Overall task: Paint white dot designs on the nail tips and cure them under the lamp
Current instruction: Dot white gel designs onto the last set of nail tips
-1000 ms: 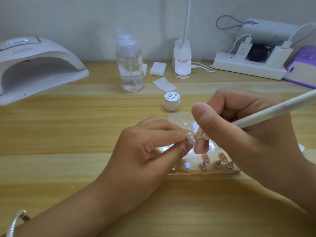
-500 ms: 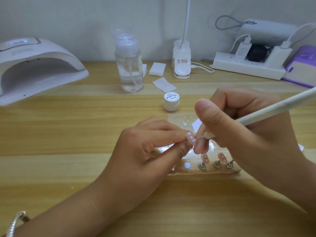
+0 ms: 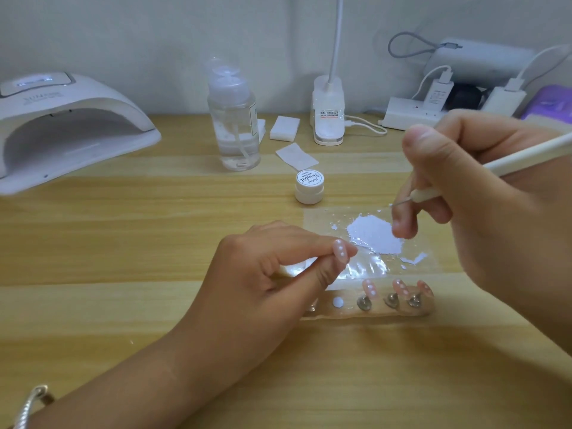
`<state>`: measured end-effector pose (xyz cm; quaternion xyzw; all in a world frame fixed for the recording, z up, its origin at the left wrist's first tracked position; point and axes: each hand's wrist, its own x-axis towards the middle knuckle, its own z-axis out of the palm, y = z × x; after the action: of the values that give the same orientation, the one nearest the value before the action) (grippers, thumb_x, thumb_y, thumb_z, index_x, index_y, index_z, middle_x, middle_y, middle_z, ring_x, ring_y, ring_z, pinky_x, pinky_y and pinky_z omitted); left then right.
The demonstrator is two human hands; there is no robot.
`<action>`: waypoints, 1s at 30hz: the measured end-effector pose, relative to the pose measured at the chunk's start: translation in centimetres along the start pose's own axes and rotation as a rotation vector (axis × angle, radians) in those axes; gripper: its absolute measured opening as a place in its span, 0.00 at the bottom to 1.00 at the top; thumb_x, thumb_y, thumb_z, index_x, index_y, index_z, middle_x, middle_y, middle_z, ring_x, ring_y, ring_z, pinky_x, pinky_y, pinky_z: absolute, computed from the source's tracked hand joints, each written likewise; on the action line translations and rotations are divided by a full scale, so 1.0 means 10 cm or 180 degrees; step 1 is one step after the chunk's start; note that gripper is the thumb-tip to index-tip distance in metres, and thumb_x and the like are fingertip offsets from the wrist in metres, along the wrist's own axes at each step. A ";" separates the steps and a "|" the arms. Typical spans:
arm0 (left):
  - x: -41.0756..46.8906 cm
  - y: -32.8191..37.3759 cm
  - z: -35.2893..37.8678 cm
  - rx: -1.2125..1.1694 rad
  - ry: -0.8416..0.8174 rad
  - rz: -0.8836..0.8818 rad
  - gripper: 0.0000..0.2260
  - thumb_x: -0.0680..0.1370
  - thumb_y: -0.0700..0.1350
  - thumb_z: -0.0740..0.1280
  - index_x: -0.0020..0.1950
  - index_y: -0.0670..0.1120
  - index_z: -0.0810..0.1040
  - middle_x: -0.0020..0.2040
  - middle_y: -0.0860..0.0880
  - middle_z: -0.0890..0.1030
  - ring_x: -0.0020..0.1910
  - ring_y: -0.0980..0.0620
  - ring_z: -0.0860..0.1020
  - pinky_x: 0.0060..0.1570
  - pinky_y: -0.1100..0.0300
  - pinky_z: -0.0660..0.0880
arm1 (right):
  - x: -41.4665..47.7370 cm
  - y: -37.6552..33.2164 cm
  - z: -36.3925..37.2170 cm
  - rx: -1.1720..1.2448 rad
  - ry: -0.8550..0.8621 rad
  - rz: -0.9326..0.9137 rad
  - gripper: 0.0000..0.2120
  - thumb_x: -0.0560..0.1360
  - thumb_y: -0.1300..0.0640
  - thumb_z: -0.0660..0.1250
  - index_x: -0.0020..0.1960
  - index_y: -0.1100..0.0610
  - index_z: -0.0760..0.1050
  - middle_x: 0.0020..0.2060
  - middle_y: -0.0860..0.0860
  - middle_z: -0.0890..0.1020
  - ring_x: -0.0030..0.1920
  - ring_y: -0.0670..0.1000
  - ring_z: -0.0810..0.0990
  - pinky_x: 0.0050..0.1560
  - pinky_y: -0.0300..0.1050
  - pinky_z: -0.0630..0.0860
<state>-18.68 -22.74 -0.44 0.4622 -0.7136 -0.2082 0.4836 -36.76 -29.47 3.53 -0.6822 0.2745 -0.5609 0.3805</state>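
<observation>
My left hand (image 3: 272, 274) pinches a pink nail tip (image 3: 433, 252) with white dots between thumb and forefinger, low over the table. My right hand (image 3: 483, 218) grips a white dotting pen (image 3: 507, 164); its thin metal point hangs above a patch of white paint (image 3: 373, 235) on a clear film (image 3: 318, 218). A clear holder strip (image 3: 371, 308) in front carries three more dotted pink tips (image 3: 370, 287) on metal stands. The white curing lamp (image 3: 71, 125) stands at the far left, opening toward me.
A small white paint jar (image 3: 309, 186) sits behind the film. Further back are a clear pump bottle (image 3: 233, 119), white wipes (image 3: 284, 128), a desk-lamp base (image 3: 328, 116), and a power strip (image 3: 408, 114) with chargers and cables. A purple box (image 3: 551, 103) lies at far right.
My right hand has lifted the pen away from the held nail tip, up and to the right, uncovering the white paint patch. My left hand stays put with the tip.
</observation>
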 end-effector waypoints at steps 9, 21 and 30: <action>-0.02 0.03 -0.01 -0.0102 0.0015 -0.0331 0.04 0.74 0.50 0.71 0.44 0.55 0.86 0.42 0.60 0.85 0.46 0.55 0.82 0.43 0.54 0.79 | 0.11 0.18 -0.18 -0.0167 0.0291 0.0125 0.19 0.80 0.59 0.65 0.32 0.59 0.67 0.19 0.45 0.70 0.20 0.51 0.74 0.26 0.38 0.69; -0.03 0.01 -0.02 -0.0397 -0.0518 -0.0553 0.03 0.72 0.43 0.74 0.41 0.51 0.84 0.39 0.54 0.86 0.41 0.51 0.84 0.46 0.61 0.79 | 0.10 0.31 -0.25 -0.0350 0.0331 0.0297 0.19 0.80 0.60 0.66 0.32 0.63 0.66 0.18 0.47 0.70 0.20 0.49 0.72 0.26 0.40 0.70; 0.02 -0.03 0.00 -0.0129 -0.0757 -0.0327 0.01 0.70 0.47 0.75 0.40 0.51 0.85 0.49 0.61 0.84 0.52 0.55 0.81 0.44 0.61 0.73 | 0.10 0.32 -0.26 -0.0362 0.0305 0.0349 0.19 0.80 0.61 0.66 0.32 0.63 0.68 0.18 0.45 0.70 0.20 0.48 0.71 0.25 0.41 0.71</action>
<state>-18.52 -23.06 -0.54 0.4603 -0.7369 -0.3003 0.3935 -38.87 -32.60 1.64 -0.6591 0.3606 -0.5547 0.3577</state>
